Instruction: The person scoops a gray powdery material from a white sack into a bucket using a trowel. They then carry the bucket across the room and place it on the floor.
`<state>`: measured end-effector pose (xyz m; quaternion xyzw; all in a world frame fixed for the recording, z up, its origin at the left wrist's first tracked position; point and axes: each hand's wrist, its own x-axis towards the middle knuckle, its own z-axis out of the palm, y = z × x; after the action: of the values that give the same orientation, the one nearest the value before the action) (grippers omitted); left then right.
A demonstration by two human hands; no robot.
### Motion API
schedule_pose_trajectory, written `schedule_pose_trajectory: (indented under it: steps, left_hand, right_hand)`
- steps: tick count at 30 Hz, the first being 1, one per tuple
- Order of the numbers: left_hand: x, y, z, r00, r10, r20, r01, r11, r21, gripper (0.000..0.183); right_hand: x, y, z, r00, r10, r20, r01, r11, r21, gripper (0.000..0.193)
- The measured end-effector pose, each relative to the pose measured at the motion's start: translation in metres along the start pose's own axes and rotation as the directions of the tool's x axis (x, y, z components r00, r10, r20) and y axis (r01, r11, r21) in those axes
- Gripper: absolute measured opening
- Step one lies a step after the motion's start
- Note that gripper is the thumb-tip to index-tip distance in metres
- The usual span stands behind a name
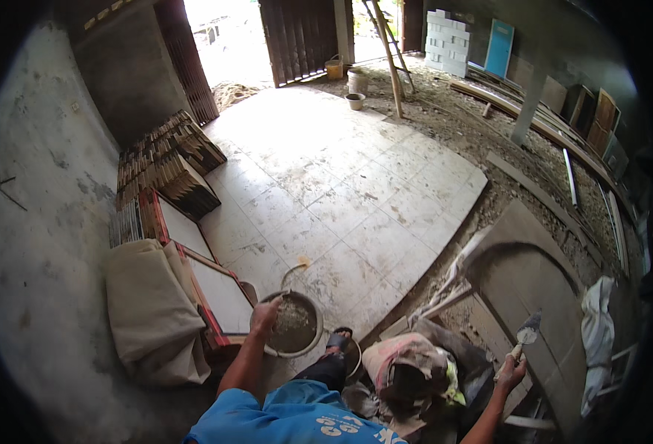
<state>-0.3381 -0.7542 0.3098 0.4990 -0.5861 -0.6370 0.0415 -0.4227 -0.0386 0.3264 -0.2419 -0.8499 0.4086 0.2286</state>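
Observation:
At the left rim of a round dark bucket (316,325) is my left hand (264,317), its fingers closed over the edge. Wet-looking grey material (293,325) fills part of the bucket, and a thin handle (285,277) arcs out on its far side. Out to the right, my right hand (511,372) is wrapped round the handle of a trowel (530,327). The trowel's pointed blade aims away from me, with a pale smear of mortar near its base. Below the blade lies a large grey board (541,296). My foot (338,339) is just right of the bucket.
Framed panels (226,300), stacked wooden pieces (167,174) and a draped beige sheet (149,311) line the left wall. Crumpled sacks (408,362) lie between my arms. A tiled floor (341,200) stretches ahead, with planks (544,196) and a pole ladder (387,59) beyond its right side.

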Motion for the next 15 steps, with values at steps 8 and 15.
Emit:
schedule_pose_trajectory:
  steps: [8, 15]
  left_hand:
    - [0.065, 0.014, 0.018, 0.988, -0.11, -0.111, 0.107, 0.994, -0.025, 0.032]
    - [0.083, 0.042, 0.018, 0.976, -0.188, -0.109, 0.178, 0.979, -0.098, 0.029]
  right_hand:
    - [0.125, 0.005, 0.113, 0.965, 0.13, -0.227, -0.227, 0.85, -0.475, 0.052]
    - [0.165, 0.102, 0.161, 0.948, 0.209, -0.24, -0.31, 0.774, -0.551, 0.056]
